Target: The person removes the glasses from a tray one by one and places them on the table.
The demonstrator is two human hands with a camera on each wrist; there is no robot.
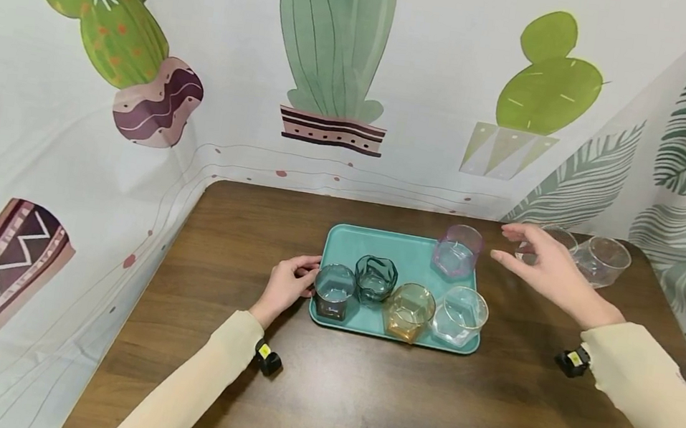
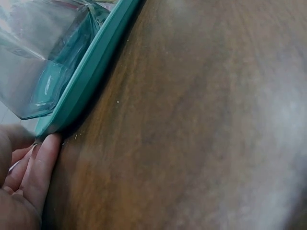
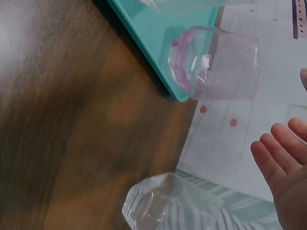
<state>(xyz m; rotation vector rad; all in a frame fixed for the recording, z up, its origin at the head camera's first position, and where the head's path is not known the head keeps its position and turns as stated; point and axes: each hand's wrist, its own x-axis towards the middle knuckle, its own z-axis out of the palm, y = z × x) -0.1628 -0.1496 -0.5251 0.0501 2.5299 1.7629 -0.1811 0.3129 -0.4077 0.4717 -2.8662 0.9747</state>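
Note:
A turquoise tray bears several drinking glasses. My left hand holds the tray's left rim, its fingertips at the edge beside a smoky grey glass. Along the front stand a dark teal glass, an amber glass and a clear glass. A pink-purple glass stands at the back right corner. Right of it my right hand is raised, thumb and fingers apart, holding nothing. In the right wrist view its fingers are extended, away from the purple glass.
Two clear glasses stand off the tray at the table's back right: one glass beside my right wrist, another glass partly hidden behind the hand. A patterned cloth hangs behind the brown wooden table.

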